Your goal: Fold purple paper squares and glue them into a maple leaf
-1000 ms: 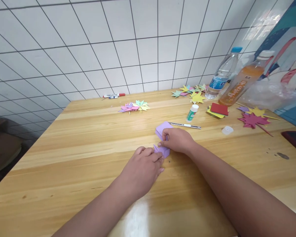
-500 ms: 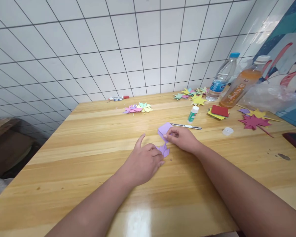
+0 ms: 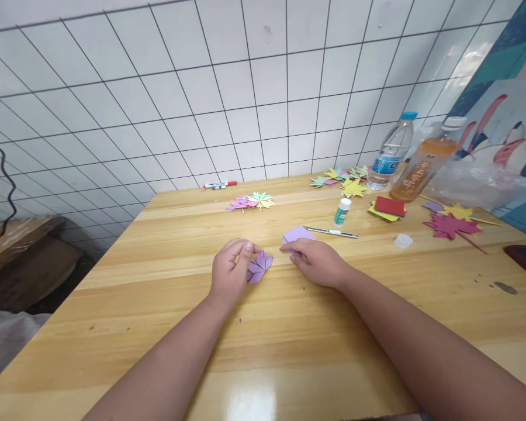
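Note:
A folded purple paper leaf [image 3: 260, 268] is pinched between the thumb and fingers of my left hand [image 3: 228, 270], just above or on the table; part of it hides behind the fingers. To its right, purple paper [image 3: 298, 233] lies on the table. My right hand [image 3: 319, 261] is over the paper's near edge, index finger stretched to the left and thumb apart below it. Whether those fingertips press on the paper is hard to see. Just behind my right hand lies a slim pen-like craft knife [image 3: 332, 232].
A glue stick [image 3: 342, 213] stands upright near its white cap [image 3: 403, 241]. Behind are coloured paper squares [image 3: 390, 206], a water bottle [image 3: 388, 158] and an orange drink bottle [image 3: 425, 164]. Paper leaves [image 3: 261, 200] and markers [image 3: 220, 185] lie at the back; more leaves [image 3: 451, 225] are at right.
My left hand has moved left and turned, carrying the purple leaf away from the purple paper. My right hand's fingers have straightened and loosened at the paper. The view has tilted upward slightly.

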Demonstrator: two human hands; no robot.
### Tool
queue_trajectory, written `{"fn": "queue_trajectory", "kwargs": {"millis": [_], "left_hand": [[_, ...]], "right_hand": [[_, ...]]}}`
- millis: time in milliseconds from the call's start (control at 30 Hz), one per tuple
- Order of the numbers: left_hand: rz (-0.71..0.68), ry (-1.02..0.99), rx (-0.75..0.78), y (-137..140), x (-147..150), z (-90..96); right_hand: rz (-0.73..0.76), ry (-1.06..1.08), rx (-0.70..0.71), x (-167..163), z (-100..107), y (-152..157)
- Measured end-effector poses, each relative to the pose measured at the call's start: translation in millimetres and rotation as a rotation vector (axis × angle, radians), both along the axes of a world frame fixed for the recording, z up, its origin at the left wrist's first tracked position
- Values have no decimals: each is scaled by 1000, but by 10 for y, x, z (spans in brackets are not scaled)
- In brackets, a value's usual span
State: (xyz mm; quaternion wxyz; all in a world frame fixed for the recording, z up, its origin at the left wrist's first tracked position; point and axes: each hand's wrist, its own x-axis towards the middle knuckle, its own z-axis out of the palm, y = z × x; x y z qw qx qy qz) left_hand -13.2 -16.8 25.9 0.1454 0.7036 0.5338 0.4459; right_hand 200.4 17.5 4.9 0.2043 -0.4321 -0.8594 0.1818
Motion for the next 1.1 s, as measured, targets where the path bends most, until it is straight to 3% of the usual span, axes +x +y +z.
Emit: {"fn": "queue_trajectory", "kwargs": {"millis": [100,267,400,667,833,1100], "left_hand": [[54,-19,-42,85,-61,-18],[57,368,-196,174,-114,-147],[111,503,-242,209,-104,-245],[344,340,-59,332,-254,-182],[275,417,-191,287,-213,-197],[391,459,-213,384,-248,-334]], "right_hand": [[-35,-12,4,-5,29,-5],[-82,-24,43,11,45,14],[-105,-10,55,34,39,52],[-179,-45,119,72,60,65],[-94,-77,167,83,42,54],[-111,-103,141,100,-41,109]]}}
